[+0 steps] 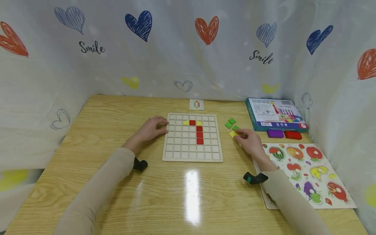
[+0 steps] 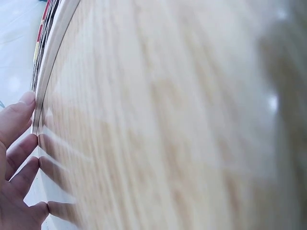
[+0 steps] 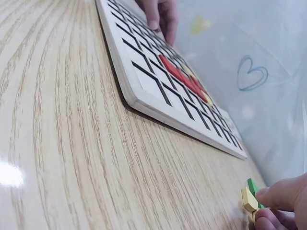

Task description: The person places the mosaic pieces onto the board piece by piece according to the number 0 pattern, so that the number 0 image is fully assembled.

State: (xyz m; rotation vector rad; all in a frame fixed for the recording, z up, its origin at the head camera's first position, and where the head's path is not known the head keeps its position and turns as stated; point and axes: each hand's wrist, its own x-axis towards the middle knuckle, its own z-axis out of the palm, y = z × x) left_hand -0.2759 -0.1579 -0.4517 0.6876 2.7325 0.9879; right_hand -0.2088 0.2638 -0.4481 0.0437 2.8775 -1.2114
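A square wooden grid board [image 1: 179, 156] lies on the table, with several red square tiles [image 1: 199, 134] and two yellow quarter-round tiles [image 1: 186, 123] set in its cells. My left hand [image 1: 149, 130] rests at the board's left edge, its thumb and fingertips touching the rim. To the right of the board, my right hand [image 1: 250, 143] pinches at a yellow tile [image 3: 249, 200] with thumb and finger; the fingertips partly hide the tiles there. Several loose green tiles [image 1: 228, 124] lie just beyond that hand.
A small pattern card [image 1: 196, 104] lies behind the board. At the right stand a boxed set [image 1: 274, 112], a purple block [image 1: 275, 133] and a red block [image 1: 293, 134]. A fruit picture board [image 1: 305, 195] lies under the right forearm. A curtain [image 1: 164, 58] hangs behind the table.
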